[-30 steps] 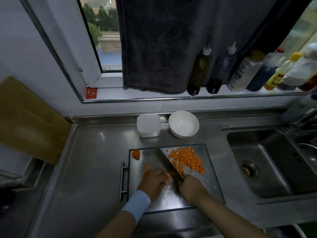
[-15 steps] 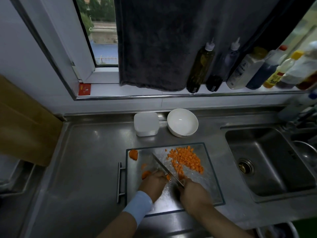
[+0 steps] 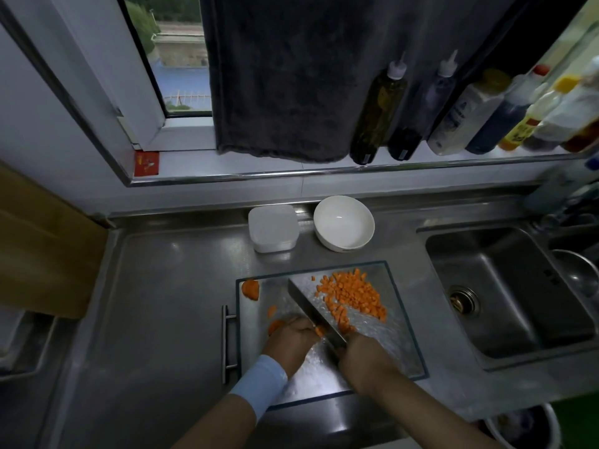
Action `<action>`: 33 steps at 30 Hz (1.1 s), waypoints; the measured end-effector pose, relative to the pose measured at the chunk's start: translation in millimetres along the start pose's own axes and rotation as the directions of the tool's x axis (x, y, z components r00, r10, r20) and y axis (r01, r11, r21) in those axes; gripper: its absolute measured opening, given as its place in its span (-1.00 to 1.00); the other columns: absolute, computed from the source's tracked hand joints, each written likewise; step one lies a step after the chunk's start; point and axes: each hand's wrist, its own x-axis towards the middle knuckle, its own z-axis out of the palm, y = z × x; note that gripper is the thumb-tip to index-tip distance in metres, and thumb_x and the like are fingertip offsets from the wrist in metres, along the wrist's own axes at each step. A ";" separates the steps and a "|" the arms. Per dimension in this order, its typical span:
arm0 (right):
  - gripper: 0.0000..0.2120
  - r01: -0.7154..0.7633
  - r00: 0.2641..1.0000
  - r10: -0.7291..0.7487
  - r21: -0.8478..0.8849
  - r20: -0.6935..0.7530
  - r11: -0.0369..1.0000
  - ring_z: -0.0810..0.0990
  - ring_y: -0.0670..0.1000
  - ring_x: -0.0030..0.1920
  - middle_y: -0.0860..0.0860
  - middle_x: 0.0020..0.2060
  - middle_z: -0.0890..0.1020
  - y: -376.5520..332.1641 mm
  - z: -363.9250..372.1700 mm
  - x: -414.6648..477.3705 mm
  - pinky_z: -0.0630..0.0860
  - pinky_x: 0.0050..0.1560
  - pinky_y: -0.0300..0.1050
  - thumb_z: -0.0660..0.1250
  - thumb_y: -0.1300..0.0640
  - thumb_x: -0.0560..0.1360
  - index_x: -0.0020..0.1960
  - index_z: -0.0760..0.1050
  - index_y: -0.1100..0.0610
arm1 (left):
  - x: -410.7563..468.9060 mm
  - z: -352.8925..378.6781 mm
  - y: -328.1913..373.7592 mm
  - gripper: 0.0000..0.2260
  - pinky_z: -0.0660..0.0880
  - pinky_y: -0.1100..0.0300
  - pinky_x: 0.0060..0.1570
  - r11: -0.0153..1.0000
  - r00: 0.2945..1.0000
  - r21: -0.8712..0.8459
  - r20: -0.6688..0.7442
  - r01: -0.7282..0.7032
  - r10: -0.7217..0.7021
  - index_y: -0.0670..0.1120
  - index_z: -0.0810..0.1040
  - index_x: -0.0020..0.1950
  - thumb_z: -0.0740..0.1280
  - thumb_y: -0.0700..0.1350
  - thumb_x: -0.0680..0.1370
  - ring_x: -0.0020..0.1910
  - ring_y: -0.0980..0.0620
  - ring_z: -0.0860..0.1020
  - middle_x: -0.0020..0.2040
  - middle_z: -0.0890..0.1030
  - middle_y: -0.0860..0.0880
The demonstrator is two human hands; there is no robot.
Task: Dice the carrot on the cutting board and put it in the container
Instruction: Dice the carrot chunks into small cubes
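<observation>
Orange carrot dice (image 3: 351, 294), white bowl (image 3: 343, 222)

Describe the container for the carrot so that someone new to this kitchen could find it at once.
Look at the steel counter left of the sink. Behind the cutting board, near the back edge, stand two white vessels. The container is the left one, square with rounded corners, whereas its neighbour is a round bowl.
</observation>
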 end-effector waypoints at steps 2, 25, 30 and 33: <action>-0.73 0.023 0.999 -0.023 0.006 0.022 1.000 0.62 0.03 0.05 0.04 0.00 0.66 -5.3 -0.6 6.2 0.50 0.08 -0.17 0.21 -0.06 0.60 0.09 0.55 0.10 | -1.9 2.5 -1.8 -0.80 0.59 0.07 -0.17 1.000 0.999 -0.009 0.052 0.016 -0.016 0.03 0.68 -0.12 0.53 -0.20 0.32 -0.17 0.04 0.61 -0.16 0.64 0.09; -0.85 0.073 0.991 -0.084 -0.111 -0.102 0.991 0.63 -0.02 -0.01 -0.01 -0.01 0.65 5.5 2.1 -19.9 0.50 -0.05 -0.24 0.24 0.04 0.58 0.09 0.50 0.05 | 0.1 6.2 3.1 -0.63 0.55 0.28 -0.02 0.998 0.999 -0.064 0.042 -0.011 0.013 0.02 0.71 -0.11 0.61 -0.27 0.16 -0.11 0.09 0.64 -0.10 0.67 0.07; -0.84 0.060 0.997 -0.064 -0.107 -0.037 0.992 0.63 0.00 0.00 0.03 0.00 0.65 7.3 4.1 -13.7 0.56 0.02 -0.19 0.25 0.09 0.56 0.09 0.52 0.09 | -1.4 4.8 4.3 -0.68 0.50 0.32 -0.06 0.999 1.000 -0.046 0.019 -0.013 0.014 0.03 0.71 -0.14 0.62 -0.21 0.17 -0.13 0.08 0.63 -0.13 0.67 0.07; -0.84 0.070 0.998 -0.070 -0.103 0.006 0.992 0.62 0.01 0.02 0.04 0.00 0.66 4.3 4.2 -4.1 0.54 0.06 -0.20 0.25 0.12 0.57 0.08 0.54 0.13 | -1.5 2.8 5.3 -0.68 0.54 0.28 -0.16 1.000 0.999 -0.019 0.041 -0.003 0.003 0.03 0.70 -0.19 0.63 -0.21 0.13 -0.18 0.07 0.63 -0.18 0.66 0.06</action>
